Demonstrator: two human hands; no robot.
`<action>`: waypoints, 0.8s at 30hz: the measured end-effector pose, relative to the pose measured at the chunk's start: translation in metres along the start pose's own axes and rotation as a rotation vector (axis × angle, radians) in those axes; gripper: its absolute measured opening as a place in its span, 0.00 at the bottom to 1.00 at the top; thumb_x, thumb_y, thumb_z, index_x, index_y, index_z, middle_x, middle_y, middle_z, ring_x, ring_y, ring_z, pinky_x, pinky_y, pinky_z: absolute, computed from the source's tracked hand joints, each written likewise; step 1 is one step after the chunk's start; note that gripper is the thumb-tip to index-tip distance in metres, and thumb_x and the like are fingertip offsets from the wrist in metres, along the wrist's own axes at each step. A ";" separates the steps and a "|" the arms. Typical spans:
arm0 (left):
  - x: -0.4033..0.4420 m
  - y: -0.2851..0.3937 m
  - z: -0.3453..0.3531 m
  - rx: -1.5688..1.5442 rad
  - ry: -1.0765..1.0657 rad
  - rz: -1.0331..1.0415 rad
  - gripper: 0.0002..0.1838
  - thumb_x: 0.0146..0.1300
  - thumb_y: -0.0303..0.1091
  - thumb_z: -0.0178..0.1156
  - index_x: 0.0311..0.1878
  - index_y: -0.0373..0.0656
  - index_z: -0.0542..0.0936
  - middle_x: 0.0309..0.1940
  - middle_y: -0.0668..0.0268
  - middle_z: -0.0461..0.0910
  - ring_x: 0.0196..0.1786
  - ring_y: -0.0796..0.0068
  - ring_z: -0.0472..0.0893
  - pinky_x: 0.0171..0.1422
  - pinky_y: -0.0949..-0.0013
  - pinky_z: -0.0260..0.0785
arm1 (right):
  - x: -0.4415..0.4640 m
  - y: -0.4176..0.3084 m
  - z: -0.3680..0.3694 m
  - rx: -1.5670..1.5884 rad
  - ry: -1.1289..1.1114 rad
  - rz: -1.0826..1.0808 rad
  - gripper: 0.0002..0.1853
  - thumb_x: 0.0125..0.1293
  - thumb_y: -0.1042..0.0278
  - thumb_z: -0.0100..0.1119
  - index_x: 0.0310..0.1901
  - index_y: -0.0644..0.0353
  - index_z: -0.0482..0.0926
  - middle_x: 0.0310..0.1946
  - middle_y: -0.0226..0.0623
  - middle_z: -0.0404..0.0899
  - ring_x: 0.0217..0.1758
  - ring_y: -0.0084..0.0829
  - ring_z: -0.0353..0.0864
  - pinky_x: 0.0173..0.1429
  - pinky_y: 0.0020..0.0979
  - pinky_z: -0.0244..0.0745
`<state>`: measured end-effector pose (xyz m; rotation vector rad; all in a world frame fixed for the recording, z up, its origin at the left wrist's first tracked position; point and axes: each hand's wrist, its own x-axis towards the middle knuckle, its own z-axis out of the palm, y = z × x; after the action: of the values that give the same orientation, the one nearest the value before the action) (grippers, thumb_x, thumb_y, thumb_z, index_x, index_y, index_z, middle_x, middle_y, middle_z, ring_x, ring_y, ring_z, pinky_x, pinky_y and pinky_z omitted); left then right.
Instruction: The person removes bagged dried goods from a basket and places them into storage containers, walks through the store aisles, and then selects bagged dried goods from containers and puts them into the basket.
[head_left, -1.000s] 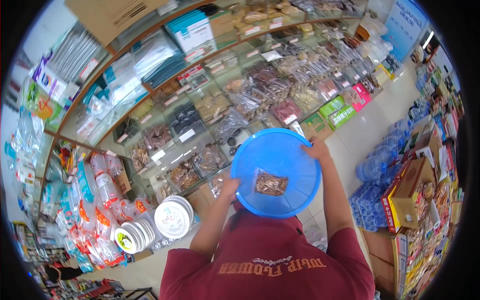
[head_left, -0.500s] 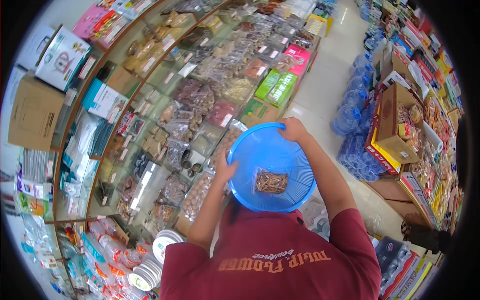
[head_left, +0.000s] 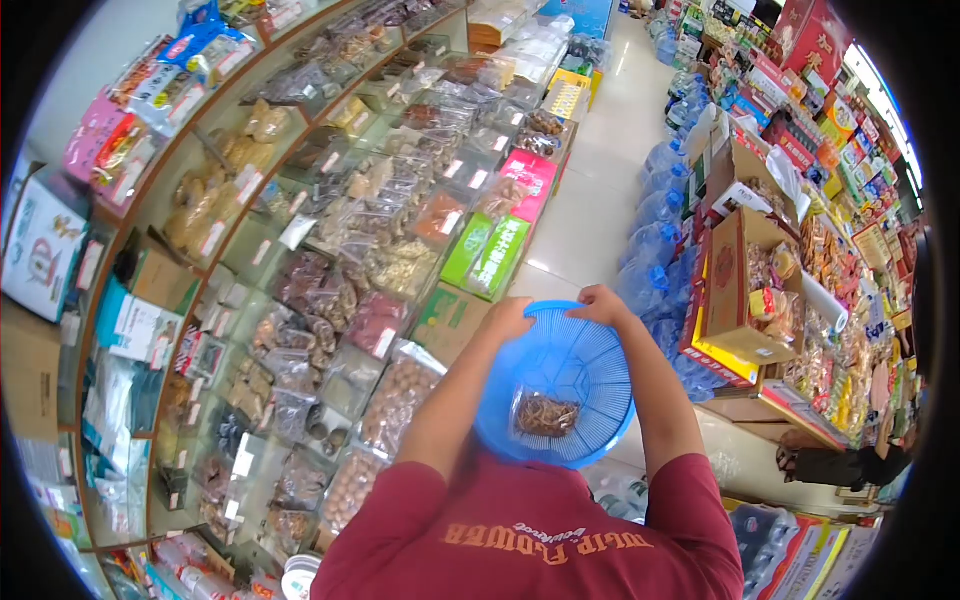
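In the head view a blue plastic basket (head_left: 606, 400) with slotted sides is held out before my chest. Inside it lies a clear bag of brown dried strips (head_left: 546, 414). My left hand (head_left: 512, 318) is closed on the basket's far rim, left of the middle. A short way to its right, my right hand (head_left: 600, 305) has its fingers curled over the same rim. The side of the basket nearest me meets the front of my maroon shirt (head_left: 540, 530).
Glass-divided bins of bagged dried goods (head_left: 390, 200) line the left, beside a green box (head_left: 486, 255). Large water bottles (head_left: 650, 230) and an open carton of snacks (head_left: 760, 290) line the right. A tiled aisle (head_left: 590, 180) runs ahead between them. A dark-clothed person (head_left: 850, 466) is partly visible at right.
My left hand has shifted from the basket's left side to its far rim, closer to my right hand. The view has turned, showing more of the aisle ahead. The bag stays inside the basket.
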<state>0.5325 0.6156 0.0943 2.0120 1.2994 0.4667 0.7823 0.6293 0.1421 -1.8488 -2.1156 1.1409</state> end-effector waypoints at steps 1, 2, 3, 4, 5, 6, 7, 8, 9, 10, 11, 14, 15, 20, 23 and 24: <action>0.027 0.000 0.003 -0.021 -0.003 0.003 0.13 0.50 0.39 0.65 0.38 0.44 0.80 0.38 0.52 0.82 0.44 0.49 0.80 0.49 0.52 0.73 | 0.007 0.010 -0.013 -0.013 -0.006 0.016 0.24 0.44 0.46 0.70 0.33 0.61 0.84 0.32 0.50 0.83 0.41 0.46 0.83 0.50 0.41 0.76; 0.060 0.000 0.001 -0.012 -0.048 0.065 0.12 0.50 0.37 0.63 0.37 0.45 0.81 0.38 0.52 0.82 0.44 0.49 0.80 0.49 0.53 0.73 | 0.014 0.018 -0.026 -0.082 0.031 0.078 0.25 0.45 0.45 0.69 0.33 0.62 0.84 0.33 0.50 0.83 0.41 0.47 0.83 0.49 0.41 0.76; 0.084 0.003 0.000 0.000 -0.095 0.130 0.11 0.49 0.36 0.61 0.37 0.45 0.82 0.38 0.52 0.82 0.44 0.49 0.80 0.49 0.53 0.73 | 0.021 0.024 -0.037 -0.146 0.069 0.140 0.25 0.45 0.45 0.69 0.33 0.62 0.84 0.34 0.50 0.83 0.41 0.48 0.83 0.49 0.41 0.76; 0.101 0.008 0.001 -0.011 -0.105 0.137 0.11 0.49 0.36 0.61 0.37 0.45 0.82 0.38 0.52 0.82 0.44 0.49 0.80 0.49 0.53 0.73 | 0.026 0.031 -0.042 -0.148 0.069 0.156 0.25 0.45 0.45 0.69 0.33 0.62 0.84 0.34 0.50 0.83 0.41 0.48 0.83 0.49 0.41 0.76; 0.121 0.014 0.000 0.004 -0.165 0.133 0.11 0.48 0.35 0.60 0.36 0.45 0.82 0.38 0.52 0.82 0.43 0.49 0.80 0.50 0.53 0.73 | 0.033 0.040 -0.047 -0.178 0.087 0.217 0.25 0.46 0.46 0.69 0.35 0.62 0.84 0.35 0.51 0.83 0.41 0.49 0.83 0.49 0.42 0.76; 0.144 0.018 -0.001 0.024 -0.219 0.132 0.12 0.48 0.35 0.58 0.36 0.45 0.83 0.37 0.52 0.82 0.43 0.49 0.80 0.50 0.53 0.73 | 0.043 0.047 -0.056 -0.208 0.111 0.274 0.26 0.46 0.47 0.69 0.38 0.63 0.84 0.36 0.52 0.83 0.42 0.49 0.83 0.50 0.42 0.76; 0.160 0.020 0.001 0.024 -0.220 0.142 0.12 0.48 0.35 0.58 0.36 0.45 0.83 0.37 0.52 0.82 0.43 0.49 0.80 0.50 0.53 0.73 | 0.053 0.056 -0.065 -0.209 0.120 0.280 0.26 0.46 0.47 0.69 0.38 0.63 0.84 0.36 0.52 0.83 0.42 0.49 0.83 0.50 0.42 0.76; 0.170 0.021 0.005 -0.011 -0.201 0.121 0.12 0.48 0.36 0.58 0.36 0.44 0.83 0.36 0.50 0.82 0.43 0.49 0.80 0.50 0.53 0.73 | 0.060 0.066 -0.071 -0.221 0.106 0.308 0.26 0.46 0.47 0.69 0.38 0.62 0.85 0.37 0.53 0.83 0.43 0.49 0.82 0.51 0.42 0.75; 0.183 0.020 0.009 -0.043 -0.186 0.101 0.13 0.48 0.38 0.58 0.35 0.44 0.82 0.34 0.49 0.81 0.43 0.48 0.80 0.49 0.53 0.72 | 0.067 0.070 -0.079 -0.227 0.093 0.337 0.26 0.46 0.47 0.69 0.39 0.62 0.85 0.38 0.53 0.83 0.44 0.49 0.82 0.52 0.42 0.75; 0.197 0.020 0.013 -0.034 -0.204 0.108 0.13 0.48 0.38 0.58 0.35 0.44 0.82 0.34 0.49 0.81 0.43 0.48 0.80 0.49 0.53 0.72 | 0.072 0.075 -0.085 -0.210 0.098 0.348 0.26 0.46 0.47 0.69 0.39 0.62 0.85 0.38 0.53 0.83 0.44 0.49 0.82 0.52 0.42 0.75; 0.208 0.021 0.018 -0.028 -0.214 0.066 0.13 0.48 0.38 0.58 0.36 0.45 0.83 0.37 0.50 0.81 0.44 0.49 0.80 0.50 0.53 0.73 | 0.075 0.081 -0.091 -0.249 0.126 0.375 0.26 0.46 0.47 0.69 0.40 0.62 0.85 0.39 0.53 0.82 0.45 0.49 0.82 0.53 0.42 0.75; 0.246 0.040 0.014 0.027 -0.240 0.023 0.13 0.47 0.38 0.59 0.37 0.46 0.83 0.40 0.51 0.82 0.46 0.50 0.80 0.50 0.53 0.73 | 0.087 0.098 -0.116 -0.240 0.189 0.429 0.26 0.46 0.47 0.69 0.40 0.62 0.84 0.40 0.53 0.82 0.46 0.49 0.81 0.54 0.43 0.75; 0.258 0.048 0.013 0.050 -0.241 -0.001 0.14 0.47 0.39 0.59 0.37 0.46 0.82 0.40 0.51 0.81 0.46 0.50 0.80 0.51 0.53 0.73 | 0.091 0.102 -0.125 -0.218 0.200 0.447 0.26 0.46 0.48 0.69 0.40 0.62 0.84 0.40 0.54 0.82 0.47 0.49 0.81 0.54 0.43 0.75; 0.343 0.047 0.025 0.112 -0.239 0.006 0.14 0.47 0.40 0.60 0.38 0.46 0.82 0.41 0.51 0.82 0.48 0.50 0.80 0.52 0.53 0.73 | 0.143 0.141 -0.167 -0.124 0.222 0.476 0.26 0.45 0.48 0.69 0.40 0.63 0.84 0.41 0.54 0.82 0.47 0.49 0.81 0.54 0.42 0.75; 0.409 0.029 0.043 0.143 -0.165 0.032 0.15 0.48 0.41 0.61 0.39 0.45 0.81 0.41 0.51 0.82 0.48 0.50 0.80 0.53 0.53 0.73 | 0.189 0.165 -0.203 -0.118 0.258 0.414 0.27 0.44 0.48 0.69 0.39 0.66 0.84 0.41 0.55 0.81 0.47 0.49 0.81 0.54 0.42 0.75; 0.429 0.029 0.041 0.141 -0.117 0.043 0.16 0.48 0.41 0.62 0.39 0.45 0.81 0.42 0.51 0.82 0.49 0.50 0.80 0.53 0.53 0.73 | 0.205 0.169 -0.222 -0.133 0.267 0.400 0.28 0.44 0.48 0.70 0.39 0.67 0.84 0.41 0.55 0.81 0.47 0.49 0.81 0.54 0.43 0.75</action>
<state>0.7633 0.9792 0.0584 2.1532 1.2496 0.2797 0.9854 0.9093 0.1216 -2.4072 -1.7637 0.7658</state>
